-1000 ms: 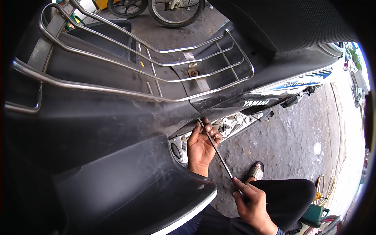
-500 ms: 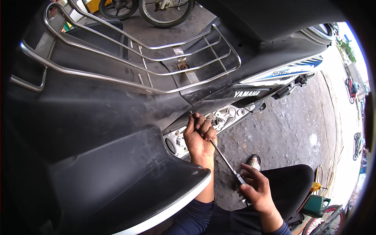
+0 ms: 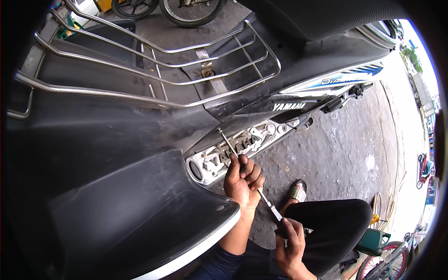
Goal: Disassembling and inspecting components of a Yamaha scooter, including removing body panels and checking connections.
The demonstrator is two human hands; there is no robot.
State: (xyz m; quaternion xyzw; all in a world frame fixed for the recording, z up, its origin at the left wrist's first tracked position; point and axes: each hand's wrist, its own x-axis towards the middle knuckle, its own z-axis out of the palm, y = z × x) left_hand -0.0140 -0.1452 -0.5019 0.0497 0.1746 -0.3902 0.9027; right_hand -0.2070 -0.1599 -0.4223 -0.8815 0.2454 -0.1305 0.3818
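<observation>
My left hand [image 3: 242, 184] is closed around the middle of a long, thin metal screwdriver [image 3: 227, 141]. My right hand [image 3: 291, 245] grips its dark handle, lower and to the right. The screwdriver's upper end reaches the lower edge of a scooter's dark side panel [image 3: 242, 114], just above a pale metal engine cover [image 3: 207, 165] with raised lettering; whether the tip sits in a fastener I cannot tell. The scooter's black plastic bodywork [image 3: 116, 182] fills the left side, with a chrome tubular rack [image 3: 182, 104] over it and a textured seat [image 3: 336, 14] at the top.
My knee [image 3: 336, 224] and sandalled foot [image 3: 297, 191] are over rough pavement [image 3: 350, 149]. At the lower right stand a green jug [image 3: 371, 240] and a bicycle [image 3: 389, 256] with red rims. Other wheels [image 3: 191, 11] show beyond the scooter; parked vehicles [image 3: 424, 168] line the far right.
My left hand has slid down from the screwdriver's upper end, exposing more shaft. My right hand has moved lower and closed more around the handle. The view has shifted slightly.
</observation>
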